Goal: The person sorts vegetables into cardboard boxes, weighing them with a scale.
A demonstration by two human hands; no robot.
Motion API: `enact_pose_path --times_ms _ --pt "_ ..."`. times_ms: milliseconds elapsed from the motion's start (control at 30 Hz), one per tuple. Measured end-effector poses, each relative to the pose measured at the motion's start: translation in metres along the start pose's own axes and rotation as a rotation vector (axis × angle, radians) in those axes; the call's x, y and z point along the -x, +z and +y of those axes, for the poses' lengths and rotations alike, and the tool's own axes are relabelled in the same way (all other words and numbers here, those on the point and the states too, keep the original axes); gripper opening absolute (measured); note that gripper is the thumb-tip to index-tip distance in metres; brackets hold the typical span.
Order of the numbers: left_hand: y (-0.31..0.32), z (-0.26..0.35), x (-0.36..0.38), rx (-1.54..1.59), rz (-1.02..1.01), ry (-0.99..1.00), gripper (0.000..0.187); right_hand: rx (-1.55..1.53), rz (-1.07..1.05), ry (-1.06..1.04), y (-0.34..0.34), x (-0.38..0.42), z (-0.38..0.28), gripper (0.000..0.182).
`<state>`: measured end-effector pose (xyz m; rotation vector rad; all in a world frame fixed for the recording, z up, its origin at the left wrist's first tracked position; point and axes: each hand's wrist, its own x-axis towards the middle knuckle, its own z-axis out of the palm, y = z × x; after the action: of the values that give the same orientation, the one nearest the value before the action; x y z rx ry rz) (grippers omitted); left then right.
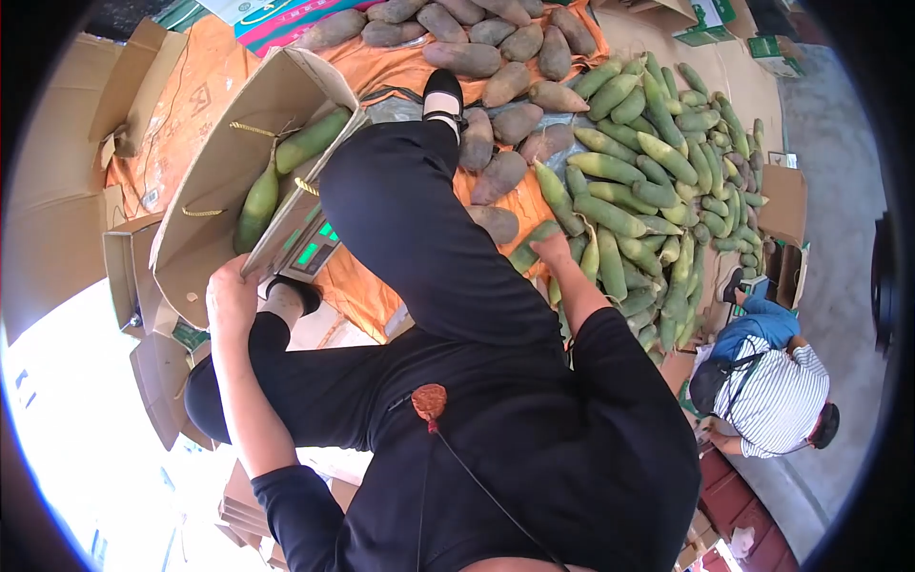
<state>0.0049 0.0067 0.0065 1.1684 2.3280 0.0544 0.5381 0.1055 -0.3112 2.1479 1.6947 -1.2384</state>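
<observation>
My left hand [232,297] is closed on the near edge of an open cardboard box [205,181] with yellow rope handles. Inside that box lie two green radishes [257,208], roughly end to end. A scale with green lit digits [307,254] stands against the box's side, near my knee. On my other side, my right hand [551,246] is wrapped round a green radish [530,246] at the near edge of the radish pile [658,181]. My fingers partly hide that radish.
Brownish-purple root vegetables [503,176] lie on an orange sheet [357,296] ahead of my feet. More cardboard boxes [133,76] stand at the left. A co-worker in a striped shirt [777,391] bends down at the right, near an open box [789,272].
</observation>
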Motion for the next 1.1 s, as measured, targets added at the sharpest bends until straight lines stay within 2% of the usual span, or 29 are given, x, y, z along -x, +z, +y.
enact_pose_path --times_ms 33,100,167,233,267,300,333,500,533,600,667,733,767,800,867,933,1000,1067,1100 --pt "-0.001 0.000 0.001 0.009 -0.008 -0.010 0.024 0.000 -0.009 -0.003 0.004 0.008 -0.002 0.039" --pt "-0.001 0.003 0.000 -0.002 -0.017 -0.021 0.025 -0.281 0.181 0.655 0.015 0.020 -0.012 0.037" --pt "0.002 -0.004 0.000 -0.011 0.007 0.015 0.026 -0.529 0.122 0.627 0.021 0.029 -0.011 0.036" --pt "-0.001 0.001 0.002 -0.006 0.016 0.003 0.024 -0.519 0.047 0.743 0.017 0.035 -0.028 0.090" --pt "0.000 0.001 0.002 -0.002 0.031 0.010 0.023 -0.505 0.023 0.714 0.038 -0.007 0.045 0.090" --pt "0.001 -0.002 0.001 -0.009 0.017 0.012 0.020 -0.526 0.023 0.483 0.081 -0.042 0.087 0.091" --pt "0.001 -0.002 0.001 -0.003 0.040 0.032 0.018 -0.513 0.001 0.457 0.083 -0.045 0.081 0.091" --pt "0.007 -0.010 0.001 -0.022 0.087 0.051 0.018 -0.618 0.067 0.779 0.032 -0.015 -0.001 0.080" --pt "0.008 -0.011 0.001 -0.045 0.073 0.065 0.019 -0.611 0.055 0.763 0.026 -0.007 -0.010 0.080" --pt "0.002 -0.005 0.004 -0.065 0.073 0.061 0.019 -0.629 0.150 0.589 0.017 0.006 -0.029 0.080" --pt "0.001 -0.006 0.005 -0.062 0.065 0.082 0.019 -0.548 0.163 0.531 0.004 0.017 -0.056 0.080" --pt "0.003 -0.008 0.004 -0.073 0.057 0.068 0.019 -0.488 0.221 0.059 -0.001 0.016 -0.052 0.078" --pt "0.004 -0.010 0.003 -0.089 0.043 0.067 0.019 -0.495 0.185 -0.067 -0.006 0.009 -0.047 0.074" --pt "0.004 -0.011 0.003 -0.084 0.049 0.063 0.019 -0.491 0.184 -0.074 -0.014 0.011 -0.059 0.074" --pt "0.006 -0.014 0.003 -0.071 0.059 0.088 0.019 -0.467 0.120 -0.144 -0.055 0.029 -0.120 0.070" --pt "0.010 -0.017 0.002 -0.068 0.067 0.084 0.019 -0.532 0.110 -0.307 -0.080 0.024 -0.153 0.067" --pt "0.011 -0.018 0.001 -0.064 0.075 0.082 0.019 -0.532 0.140 -0.429 -0.112 0.035 -0.207 0.070" --pt "0.012 -0.019 0.002 -0.056 0.096 0.109 0.020 -0.414 0.174 -0.672 -0.143 0.058 -0.272 0.069" --pt "0.011 -0.019 0.001 -0.050 0.094 0.106 0.020 -0.365 0.171 -0.715 -0.157 0.067 -0.301 0.069"
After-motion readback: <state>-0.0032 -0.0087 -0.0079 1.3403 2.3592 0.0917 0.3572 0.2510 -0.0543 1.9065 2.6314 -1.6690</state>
